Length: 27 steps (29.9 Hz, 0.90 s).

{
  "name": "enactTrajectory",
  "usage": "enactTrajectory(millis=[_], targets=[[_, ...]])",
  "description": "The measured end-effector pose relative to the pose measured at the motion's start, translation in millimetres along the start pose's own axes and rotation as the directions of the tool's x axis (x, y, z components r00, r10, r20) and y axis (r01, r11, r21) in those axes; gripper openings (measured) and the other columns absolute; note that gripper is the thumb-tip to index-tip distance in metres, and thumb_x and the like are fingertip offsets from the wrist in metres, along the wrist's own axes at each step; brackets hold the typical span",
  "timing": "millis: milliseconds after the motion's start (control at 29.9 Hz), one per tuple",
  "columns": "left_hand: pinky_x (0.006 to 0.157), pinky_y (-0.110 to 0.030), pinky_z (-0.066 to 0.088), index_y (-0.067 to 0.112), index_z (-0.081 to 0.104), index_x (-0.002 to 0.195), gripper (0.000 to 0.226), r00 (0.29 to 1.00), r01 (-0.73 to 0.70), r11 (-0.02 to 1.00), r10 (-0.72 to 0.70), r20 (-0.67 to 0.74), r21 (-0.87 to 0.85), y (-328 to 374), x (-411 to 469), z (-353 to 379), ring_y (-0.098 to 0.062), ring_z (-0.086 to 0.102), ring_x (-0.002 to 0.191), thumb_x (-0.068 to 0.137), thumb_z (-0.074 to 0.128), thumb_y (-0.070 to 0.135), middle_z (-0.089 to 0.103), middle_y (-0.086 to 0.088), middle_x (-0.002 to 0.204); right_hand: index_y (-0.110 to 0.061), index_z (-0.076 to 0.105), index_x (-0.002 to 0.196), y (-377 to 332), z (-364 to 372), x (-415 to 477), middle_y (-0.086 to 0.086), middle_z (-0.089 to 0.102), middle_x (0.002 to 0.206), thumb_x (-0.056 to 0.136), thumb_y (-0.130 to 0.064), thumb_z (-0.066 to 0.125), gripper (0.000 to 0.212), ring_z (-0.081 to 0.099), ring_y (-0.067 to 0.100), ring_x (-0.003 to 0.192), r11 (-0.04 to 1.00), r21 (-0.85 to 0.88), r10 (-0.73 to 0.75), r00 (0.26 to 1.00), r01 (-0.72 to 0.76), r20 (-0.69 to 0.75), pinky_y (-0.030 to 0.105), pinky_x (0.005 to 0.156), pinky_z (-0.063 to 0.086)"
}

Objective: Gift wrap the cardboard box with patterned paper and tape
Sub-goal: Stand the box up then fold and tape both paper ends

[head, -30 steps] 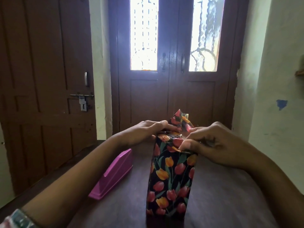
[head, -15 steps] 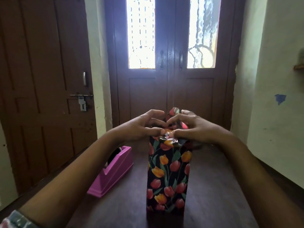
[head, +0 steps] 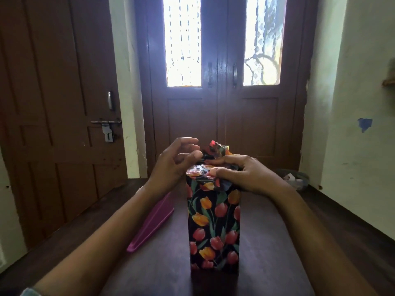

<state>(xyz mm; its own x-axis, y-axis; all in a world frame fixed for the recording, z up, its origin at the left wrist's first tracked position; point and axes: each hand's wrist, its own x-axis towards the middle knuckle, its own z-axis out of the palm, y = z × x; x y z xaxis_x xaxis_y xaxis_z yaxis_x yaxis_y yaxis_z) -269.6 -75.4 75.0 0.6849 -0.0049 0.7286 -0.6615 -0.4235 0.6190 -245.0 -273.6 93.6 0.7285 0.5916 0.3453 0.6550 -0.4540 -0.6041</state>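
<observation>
Brown wood fills the room: a dark table in front and a double door with two bright glass panes behind it.

At the middle, the right hand lies over the top of the box. Its fingers stretch leftward across the folded paper and press it down, and the thumb pushes on the near top edge, where a shiny strip of clear tape catches the light.

The left hand sits against the box's upper left corner, its fingers curled with the tips close to the paper. Whether they pinch anything I cannot tell.

The box stands upright on the table between the two forearms, covered in black paper with red and orange tulips. A loose paper flap sticks up at the far side of its top.

Just left of the box, partly behind the left forearm, lies a pink tape dispenser.

Farther left is a second brown door with a metal latch. On the pale wall to the right there is a small blue patch.
</observation>
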Motion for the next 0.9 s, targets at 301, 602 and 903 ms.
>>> enactTrajectory(millis=[301, 602, 903], targets=[[0.070, -0.027, 0.043, 0.022, 0.062, 0.087, 0.016, 0.878, 0.340, 0.940, -0.302, -0.371, 0.041, -10.2, -16.5, -42.9, -0.016, 0.058, 0.090, 0.094, 0.051, 0.030, 0.063, 0.003, 0.091, -0.049, 0.062, 0.102, -3.6, 9.2, 5.0, -0.009, 0.047, 0.111, 0.077, -0.056, 0.060, 0.026, 0.054, 0.016, 0.103, 0.999, -0.017, 0.028, 0.998, -0.029, -0.055, 0.041, 0.090, 0.050], [0.086, -0.037, 0.048, 0.004, 0.064, 0.106, 0.040, 0.498, 0.794, 0.250, -0.790, -0.357, 0.554, -73.6, -45.3, -103.5, -0.032, 0.058, 0.105, 0.092, 0.051, 0.039, 0.062, -0.018, 0.118, -0.053, 0.057, 0.092, -3.0, 13.5, 4.7, -0.008, 0.044, 0.115, 0.075, -0.060, 0.058, 0.018, 0.051, 0.020, 0.109, 0.999, -0.034, 0.022, 0.996, -0.025, -0.081, 0.046, 0.092, 0.047], [0.095, -0.048, 0.046, -0.006, 0.054, 0.108, 0.035, 0.200, 0.970, 0.167, -0.961, -0.189, 0.179, -69.4, -44.9, -98.1, -0.039, 0.053, 0.114, 0.095, 0.050, 0.026, 0.049, -0.023, 0.116, -0.049, 0.057, 0.098, -3.4, 15.1, 4.6, -0.002, 0.044, 0.129, 0.076, -0.059, 0.057, 0.024, 0.049, 0.020, 0.110, 0.998, -0.045, 0.047, 0.994, -0.052, -0.094, 0.047, 0.092, 0.047]])
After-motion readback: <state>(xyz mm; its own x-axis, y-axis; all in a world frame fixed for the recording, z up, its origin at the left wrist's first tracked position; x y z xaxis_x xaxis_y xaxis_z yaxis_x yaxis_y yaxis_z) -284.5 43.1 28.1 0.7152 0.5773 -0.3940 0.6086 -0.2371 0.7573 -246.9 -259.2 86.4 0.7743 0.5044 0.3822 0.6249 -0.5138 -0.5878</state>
